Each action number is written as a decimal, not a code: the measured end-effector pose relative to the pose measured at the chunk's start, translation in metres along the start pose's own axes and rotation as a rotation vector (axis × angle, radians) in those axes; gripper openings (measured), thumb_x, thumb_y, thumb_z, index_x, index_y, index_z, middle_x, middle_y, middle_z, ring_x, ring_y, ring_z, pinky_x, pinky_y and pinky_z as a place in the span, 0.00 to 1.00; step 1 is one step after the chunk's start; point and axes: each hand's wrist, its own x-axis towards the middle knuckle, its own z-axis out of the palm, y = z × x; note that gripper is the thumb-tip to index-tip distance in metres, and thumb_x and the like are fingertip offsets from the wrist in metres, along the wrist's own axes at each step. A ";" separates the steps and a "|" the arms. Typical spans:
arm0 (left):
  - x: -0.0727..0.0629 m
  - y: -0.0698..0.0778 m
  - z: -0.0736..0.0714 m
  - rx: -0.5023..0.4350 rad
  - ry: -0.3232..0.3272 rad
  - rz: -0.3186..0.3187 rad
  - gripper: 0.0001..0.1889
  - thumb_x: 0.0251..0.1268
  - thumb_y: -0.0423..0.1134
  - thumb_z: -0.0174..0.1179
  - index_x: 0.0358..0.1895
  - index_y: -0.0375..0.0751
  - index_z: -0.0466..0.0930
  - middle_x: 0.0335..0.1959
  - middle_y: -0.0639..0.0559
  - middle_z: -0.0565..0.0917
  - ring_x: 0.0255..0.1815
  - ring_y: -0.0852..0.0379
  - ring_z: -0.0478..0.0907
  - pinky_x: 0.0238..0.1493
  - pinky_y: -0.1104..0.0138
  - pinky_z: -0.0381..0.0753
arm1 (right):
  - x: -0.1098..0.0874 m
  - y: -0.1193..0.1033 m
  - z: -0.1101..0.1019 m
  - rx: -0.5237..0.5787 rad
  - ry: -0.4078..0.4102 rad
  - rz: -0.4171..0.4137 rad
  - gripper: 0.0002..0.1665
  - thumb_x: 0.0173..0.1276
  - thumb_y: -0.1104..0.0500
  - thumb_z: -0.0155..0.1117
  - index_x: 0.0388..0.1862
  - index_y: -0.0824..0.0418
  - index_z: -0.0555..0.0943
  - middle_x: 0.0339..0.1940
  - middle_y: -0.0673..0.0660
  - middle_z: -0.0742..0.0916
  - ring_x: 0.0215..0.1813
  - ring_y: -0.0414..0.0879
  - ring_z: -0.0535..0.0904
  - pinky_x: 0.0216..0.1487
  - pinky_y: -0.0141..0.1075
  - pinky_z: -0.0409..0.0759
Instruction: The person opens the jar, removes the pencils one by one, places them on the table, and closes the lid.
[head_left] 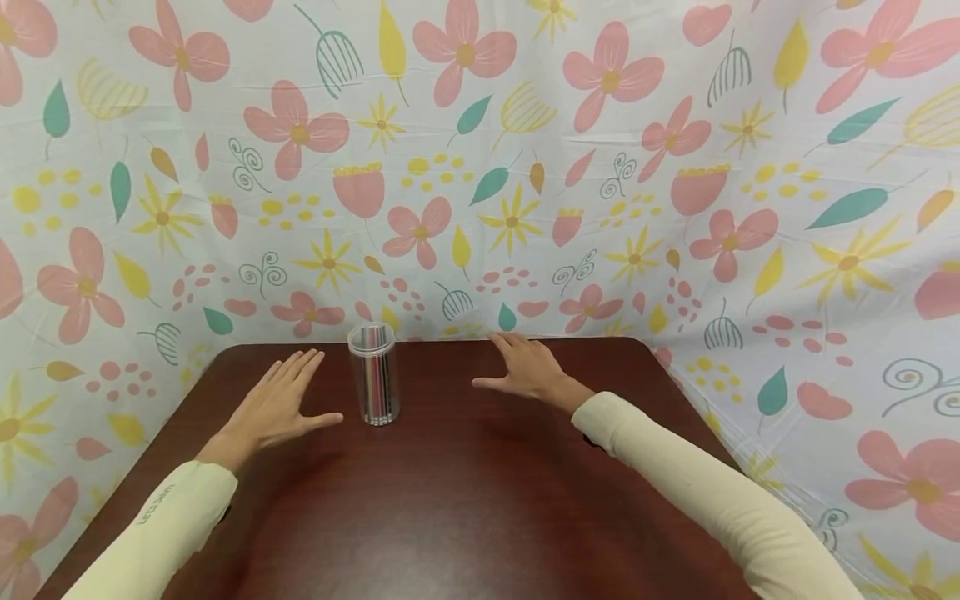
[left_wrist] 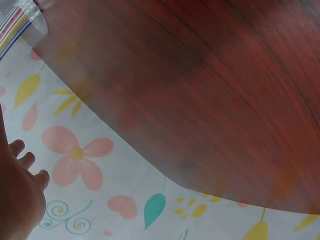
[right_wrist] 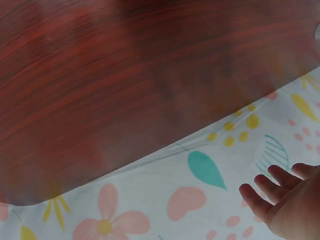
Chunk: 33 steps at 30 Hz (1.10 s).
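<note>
Nearest the lens: my two pale sleeves, right sleeve (head_left: 697,492) and left sleeve (head_left: 157,533), running out over the dark red-brown table (head_left: 442,508). Both hands carry nothing: left hand (head_left: 273,400) has fingers extended and thumb out toward the jar, close but with a gap; right hand (head_left: 532,371) has fingers extended, thumb pointing inward, well apart from it.

Clear jar (head_left: 361,385) is upright on the table, between my hands, toward the far edge and nearer the left. It's a tall cylinder holding a bundle of slim coloured sticks (head_left: 381,387), pens or pencils by the look; can't tell which. Top has a clear collar, maybe a lid; can't tell if it's fixed.

Handling, my read: wall looks like thin plastic. Light overall, most of the weight in the sticks. Smooth and glossy, so probably a bit slippery; rigid enough for a normal grip, but a hard squeeze might flex it. Tall and narrow, so a knock up high could tip it. Sticks likely rattle and shift if it tilts.

Best hold: wrap fingers and thumb round the mid-body, below the collar, other hand steadying low on the opposite wall. Wouldn't lift by the collar; it might come away.
</note>
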 end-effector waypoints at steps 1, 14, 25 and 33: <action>0.001 0.001 0.001 -0.007 -0.001 -0.001 0.61 0.57 0.73 0.67 0.82 0.34 0.54 0.81 0.35 0.61 0.82 0.36 0.54 0.80 0.42 0.49 | 0.002 -0.003 0.000 0.004 0.003 -0.003 0.63 0.62 0.17 0.58 0.83 0.55 0.61 0.78 0.59 0.73 0.76 0.57 0.70 0.71 0.56 0.72; 0.007 0.010 0.013 -0.053 -0.004 -0.003 0.61 0.57 0.72 0.68 0.82 0.33 0.54 0.80 0.36 0.62 0.82 0.36 0.55 0.79 0.42 0.53 | 0.018 -0.040 -0.002 0.027 0.024 -0.065 0.62 0.63 0.18 0.58 0.83 0.56 0.63 0.77 0.59 0.74 0.77 0.55 0.70 0.72 0.53 0.73; 0.013 0.013 0.020 -0.119 0.003 -0.037 0.62 0.57 0.75 0.66 0.82 0.33 0.53 0.80 0.33 0.62 0.80 0.34 0.58 0.79 0.42 0.54 | 0.032 -0.064 -0.009 0.023 0.084 -0.083 0.60 0.61 0.17 0.58 0.80 0.54 0.67 0.74 0.54 0.78 0.74 0.51 0.74 0.70 0.47 0.75; 0.017 0.019 0.025 -0.168 -0.004 -0.075 0.62 0.57 0.72 0.68 0.83 0.35 0.52 0.80 0.33 0.61 0.80 0.33 0.58 0.77 0.40 0.56 | 0.040 -0.084 -0.012 0.041 0.063 -0.088 0.60 0.62 0.17 0.57 0.81 0.53 0.66 0.74 0.54 0.77 0.74 0.50 0.74 0.68 0.46 0.77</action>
